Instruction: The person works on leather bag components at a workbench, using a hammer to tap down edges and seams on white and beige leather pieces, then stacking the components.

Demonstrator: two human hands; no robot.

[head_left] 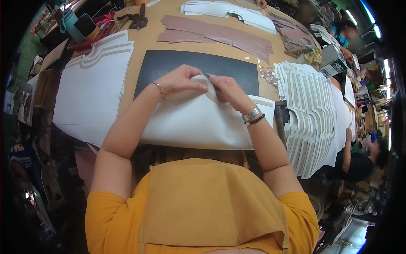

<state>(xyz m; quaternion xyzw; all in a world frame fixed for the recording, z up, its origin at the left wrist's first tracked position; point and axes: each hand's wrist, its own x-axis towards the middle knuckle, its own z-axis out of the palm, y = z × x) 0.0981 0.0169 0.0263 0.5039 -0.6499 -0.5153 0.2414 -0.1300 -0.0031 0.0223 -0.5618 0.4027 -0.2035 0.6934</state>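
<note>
A large white sheet (186, 120), which looks like leather or vinyl with a beige strip along its curved edge, lies in front of me, its far edge lifted and bent. My left hand (184, 80) pinches that raised edge between thumb and fingers. Close beside it, my right hand (227, 88) is closed at the same edge. A small dark pointed tip pokes out from its fingers; the rest of that thing is hidden, so I cannot tell its kind. Under both hands lies a black mat (169, 63), partly covered by the sheet.
White pieces with beige strips (93, 89) lie left; a fanned stack of similar pieces (311, 110) lies right. Small white scraps (267, 75) sit beside the mat. Brownish-pink pieces (215, 34) and more white pieces (228, 12) lie beyond. Other people (359, 156) are on the right.
</note>
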